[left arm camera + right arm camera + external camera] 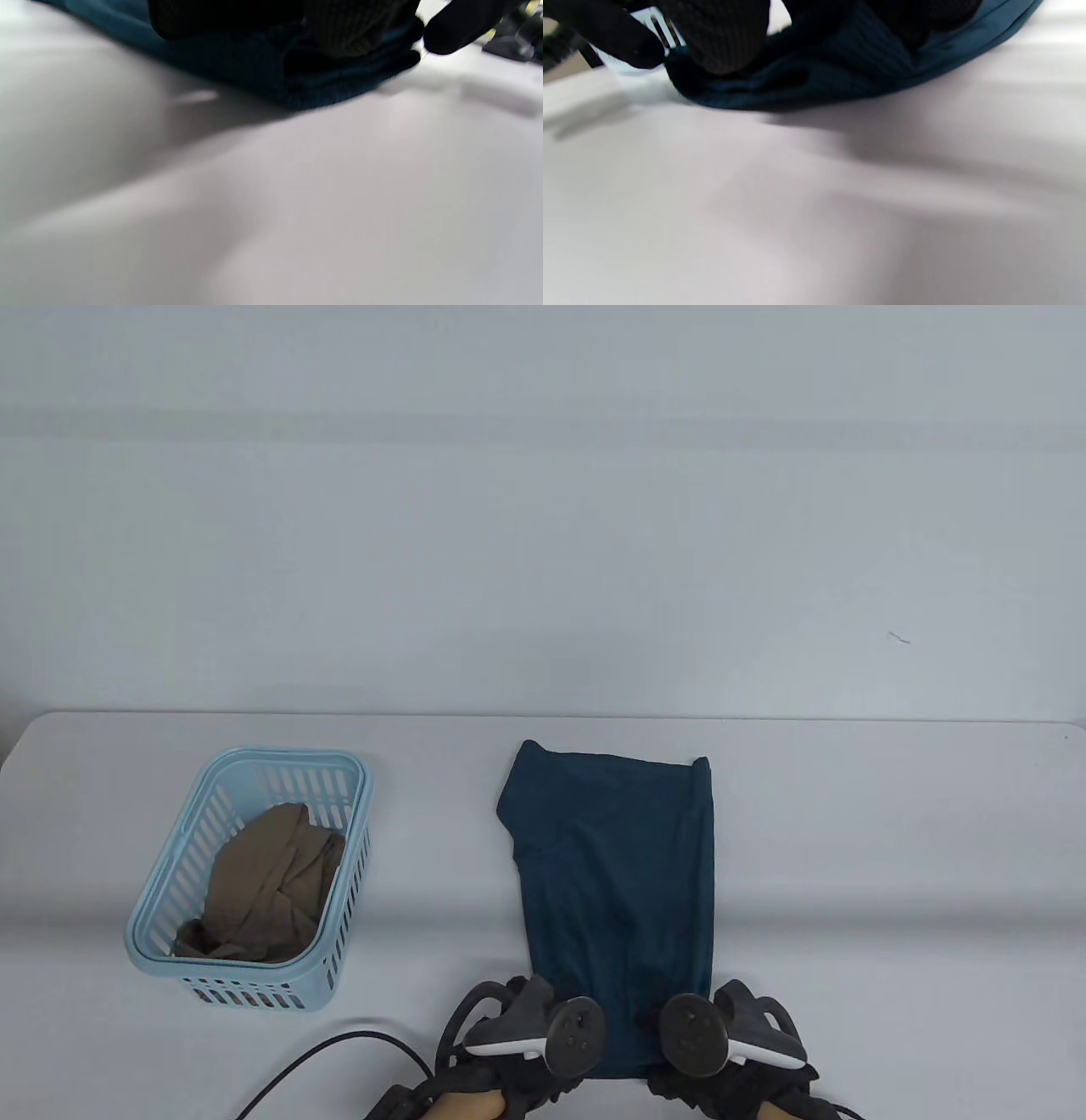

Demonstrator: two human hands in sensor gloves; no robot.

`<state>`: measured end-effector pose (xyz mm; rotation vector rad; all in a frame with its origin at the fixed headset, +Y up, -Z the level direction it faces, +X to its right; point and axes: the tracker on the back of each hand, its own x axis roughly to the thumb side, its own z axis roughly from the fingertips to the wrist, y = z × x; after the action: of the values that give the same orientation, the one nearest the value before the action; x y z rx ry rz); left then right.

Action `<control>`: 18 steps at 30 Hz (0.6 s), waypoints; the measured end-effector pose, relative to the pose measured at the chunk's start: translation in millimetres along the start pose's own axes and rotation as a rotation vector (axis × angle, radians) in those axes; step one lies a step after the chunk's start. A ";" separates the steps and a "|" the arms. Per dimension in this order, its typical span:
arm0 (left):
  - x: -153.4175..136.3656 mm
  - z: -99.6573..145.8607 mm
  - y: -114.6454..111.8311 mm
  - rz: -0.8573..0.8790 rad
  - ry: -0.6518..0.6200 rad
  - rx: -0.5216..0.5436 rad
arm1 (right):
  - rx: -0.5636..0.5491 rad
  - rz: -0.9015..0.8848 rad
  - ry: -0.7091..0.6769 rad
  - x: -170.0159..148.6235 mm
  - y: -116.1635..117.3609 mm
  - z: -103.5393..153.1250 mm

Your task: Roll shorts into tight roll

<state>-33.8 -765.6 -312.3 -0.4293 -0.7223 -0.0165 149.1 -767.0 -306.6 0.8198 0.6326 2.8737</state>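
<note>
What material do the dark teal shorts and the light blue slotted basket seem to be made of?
Dark teal shorts: probably a soft, matte knit fabric; the right wrist view shows fine ribbing and limp folds near the fingers.
Light blue slotted basket: apparently moulded plastic, smooth with a slight sheen; its walls have regular slots and a rounded rim.

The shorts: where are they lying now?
In the table view, the teal shorts lie flat right of the blue basket, near edge under both hands.
</note>
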 end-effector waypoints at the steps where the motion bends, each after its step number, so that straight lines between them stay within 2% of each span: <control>1: -0.2 -2.2 -5.7 -0.005 0.004 -0.027 | 0.034 0.038 0.014 1.9 4.5 -2.4; 5: 1.5 -6.0 -13.2 -0.057 0.018 -0.013 | 0.041 0.112 0.039 5.6 13.7 -8.2; 9: 0.0 -5.7 -9.9 -0.067 -0.002 0.015 | -0.064 0.104 0.040 3.6 9.2 -8.3; 13: -8.0 -2.3 1.0 0.040 -0.014 0.060 | -0.111 -0.015 0.030 -6.0 1.8 -6.1; 18: -12.5 3.0 10.8 0.168 -0.011 0.066 | -0.090 -0.202 0.011 -18.8 -4.5 -2.8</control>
<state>-43.4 -756.2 -322.4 -0.4256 -0.6938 0.1674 163.5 -767.5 -319.8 0.6861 0.5488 2.7038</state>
